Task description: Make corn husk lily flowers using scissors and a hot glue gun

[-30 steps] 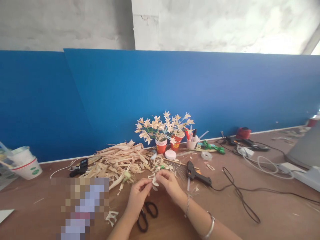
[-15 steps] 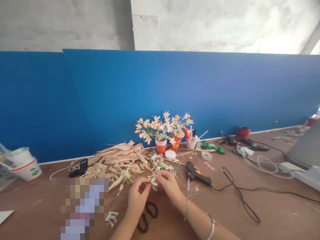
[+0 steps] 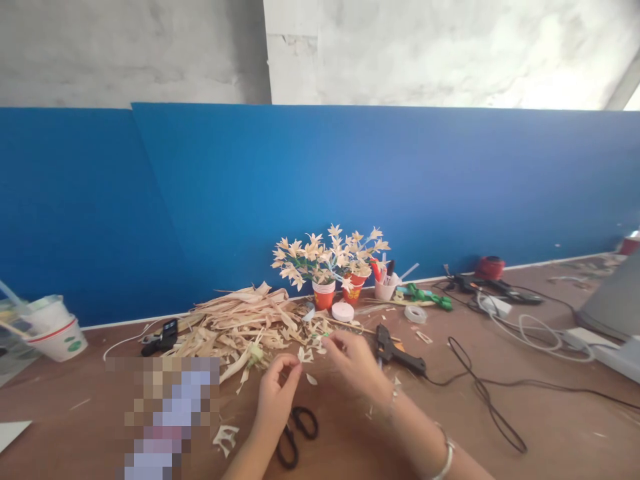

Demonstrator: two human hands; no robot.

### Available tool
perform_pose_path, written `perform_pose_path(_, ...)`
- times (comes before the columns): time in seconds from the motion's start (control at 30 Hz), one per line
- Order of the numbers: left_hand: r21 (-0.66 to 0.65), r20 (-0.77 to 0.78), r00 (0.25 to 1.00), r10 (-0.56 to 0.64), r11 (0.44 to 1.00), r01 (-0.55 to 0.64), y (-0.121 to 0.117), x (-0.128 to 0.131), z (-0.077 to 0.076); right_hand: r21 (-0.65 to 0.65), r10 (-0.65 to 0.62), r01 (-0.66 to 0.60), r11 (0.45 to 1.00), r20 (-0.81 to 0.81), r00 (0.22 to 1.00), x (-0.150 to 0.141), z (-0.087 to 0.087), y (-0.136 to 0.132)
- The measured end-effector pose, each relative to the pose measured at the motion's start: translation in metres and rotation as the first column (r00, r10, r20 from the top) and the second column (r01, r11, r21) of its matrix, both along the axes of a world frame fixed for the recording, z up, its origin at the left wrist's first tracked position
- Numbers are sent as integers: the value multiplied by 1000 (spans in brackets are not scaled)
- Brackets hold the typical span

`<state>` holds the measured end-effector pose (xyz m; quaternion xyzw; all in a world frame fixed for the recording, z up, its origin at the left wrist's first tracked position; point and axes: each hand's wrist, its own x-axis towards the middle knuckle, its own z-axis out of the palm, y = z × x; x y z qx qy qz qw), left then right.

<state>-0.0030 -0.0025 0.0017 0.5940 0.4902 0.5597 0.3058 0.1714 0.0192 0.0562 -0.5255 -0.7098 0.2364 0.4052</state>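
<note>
Between the thumb and index finger of my left hand (image 3: pixel 280 380) is a small pale petal piece (image 3: pixel 305 355), pinched at its edge. My right hand (image 3: pixel 353 360) is a little to the right, apart from that piece, its fingers bent together; whatever they hold, if anything, I cannot make out. A loose pale petal (image 3: pixel 312 379) lies on the table between the hands. Black-handled scissors (image 3: pixel 305 423) lie beside my left wrist, partly covered by it. To the right of my right hand rests a black glue gun (image 3: pixel 397 353).
Dried husks (image 3: pixel 245 313) are heaped behind my left hand. Pale flowers stand in a red cup (image 3: pixel 324 296) and another red cup (image 3: pixel 353 291) at the back. A white lid (image 3: pixel 343 311), a tape roll (image 3: pixel 415 313) and a black cable (image 3: pixel 480 380) lie to the right.
My right hand has come away from the pale petal piece and shifted slightly right and up. My left hand stays nearly in place, still pinching the piece.
</note>
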Motion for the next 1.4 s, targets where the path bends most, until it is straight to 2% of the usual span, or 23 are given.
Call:
perform_pose_path(0.03, -17, 25, 1000, 3, 1000, -2, 1, 0, -1, 57, -83, 76, 995, 134, 988, 14, 8, 3)
perform_pose_path(0.1, -49, 73, 997, 8, 999, -5, 2, 1, -3, 92, -269, 253, 963, 362, 893, 46, 20, 7)
perform_pose_path(0.17, -80, 109, 994, 18, 997, -9, 3, 1, -5, 4, -333, 400, 916, 562, 757, 77, 24, 11)
perform_pose_path(0.23, -108, 130, 991, 30, 994, -16, 4, 1, -7, -89, -282, 483, 871, 714, 641, 99, 20, 12)
perform_pose_path(0.3, -129, 145, 989, 34, 992, -15, 5, 0, -8, -145, -204, 509, 848, 798, 567, 108, 12, 12)
perform_pose_path(0.4, -149, 174, 984, 32, 989, -5, 6, -1, -9, -178, -141, 507, 844, 837, 529, 106, 2, 12)
perform_pose_path(0.63, -187, 252, 966, 65, 982, -17, 7, 0, -8, -218, -113, 478, 851, 813, 572, 103, -3, 18)
perform_pose_path(0.83, -234, 290, 954, 71, 972, -2, 7, 1, -7, -162, -273, 525, 835, 707, 652, 96, 4, 23)
perform_pose_path(0.93, -260, 309, 948, 72, 966, 11, 6, 1, -6, -110, -332, 509, 853, 640, 693, 84, 7, 23)
perform_pose_path(1.03, -273, 304, 950, 70, 962, 16, 5, 1, -4, -90, -335, 492, 866, 627, 704, 79, 4, 23)
perform_pose_path(1.17, -262, 301, 951, 66, 965, 16, 4, 2, -3, -90, -396, 539, 838, 580, 712, 85, -2, 26)
perform_pose_path(1.23, -259, 300, 952, 65, 966, 16, 4, 2, -3, -77, -448, 541, 838, 469, 761, 85, -3, 27)
perform_pose_path(1.3, -256, 299, 953, 59, 966, 21, 4, 2, -2, -34, -441, 464, 885, 259, 859, 78, -2, 26)
perform_pose_path(1.37, -249, 299, 953, 51, 968, 27, 4, 3, -2, 43, -307, 307, 951, -2, 952, 63, -1, 22)
perform_pose_path(1.4, -244, 299, 953, 48, 969, 28, 3, 3, -1, 68, -215, 223, 973, -106, 971, 52, 1, 19)
